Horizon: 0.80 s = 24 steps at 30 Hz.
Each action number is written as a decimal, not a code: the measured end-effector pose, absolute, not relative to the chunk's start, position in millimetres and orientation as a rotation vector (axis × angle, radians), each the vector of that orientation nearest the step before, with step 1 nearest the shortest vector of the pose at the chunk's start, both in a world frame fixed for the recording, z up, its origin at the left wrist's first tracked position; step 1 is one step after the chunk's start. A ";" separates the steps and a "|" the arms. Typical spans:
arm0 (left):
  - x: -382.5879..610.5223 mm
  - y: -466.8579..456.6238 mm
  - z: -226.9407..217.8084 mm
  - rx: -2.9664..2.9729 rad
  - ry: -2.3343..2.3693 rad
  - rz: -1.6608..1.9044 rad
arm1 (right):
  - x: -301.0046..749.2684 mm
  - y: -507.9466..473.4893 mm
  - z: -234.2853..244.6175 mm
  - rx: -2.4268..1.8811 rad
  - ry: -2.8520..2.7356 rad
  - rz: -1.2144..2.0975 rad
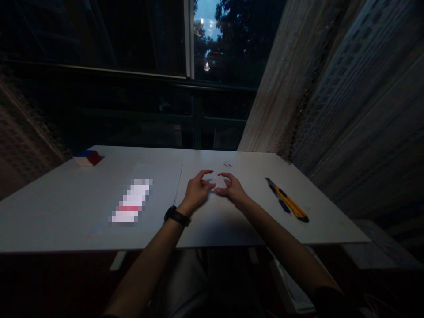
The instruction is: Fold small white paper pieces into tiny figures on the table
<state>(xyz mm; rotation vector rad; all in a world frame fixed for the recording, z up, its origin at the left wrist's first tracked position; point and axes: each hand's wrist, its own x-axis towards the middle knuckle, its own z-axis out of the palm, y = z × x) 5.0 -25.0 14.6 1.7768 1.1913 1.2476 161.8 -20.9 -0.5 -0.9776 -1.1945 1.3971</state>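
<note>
Centrally, shows a small white piece (217, 181) between left hand (198, 188) and right hand (235, 190), above or on the middle of the white table (218, 229). Shows index fingers arched and apart from the thumbs on both sides, with thumb tips close to the near edge of the piece. Cannot tell, in such dim light, whether clamped on it or merely curled around it, nor whether lifted or resting.

Could go wrong through a loose hold, letting the piece tip or slide out. Might crease it too, if as thin as paper, by pressing unevenly from two sides. Risks misjudging the edges because of the gloom.

Just beyond, shows a small pale item with dark marks (228, 164), too tiny to identify; might get nudged by a forward reach. To the left, shows a large white sheet (165, 185) bearing a bright pixelated rectangle (132, 201); could be dragged askew by the wrist with the black watch (177, 216). To the right, shows a yellow cutter (291, 205), apparently with blade out, beside a slim dark tool (280, 199); could nick the right forearm in a wide sweep. Farther left, shows a blue, red and white block (88, 157), well out of the way.
</note>
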 end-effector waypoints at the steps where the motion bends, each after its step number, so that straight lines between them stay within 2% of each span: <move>1: 5.3 -25.4 14.5 1.778 1.189 1.251 | 161.4 -20.2 -1.1 -0.986 -1.181 1.386; 17: 3.5 -8.4 -5.2 1.442 1.183 1.142 | 156.2 -20.2 -12.8 -1.039 -1.457 1.215; 24: 4.6 -9.1 -7.6 1.528 1.217 1.196 | 152.4 -22.0 -8.6 -0.986 -1.435 1.191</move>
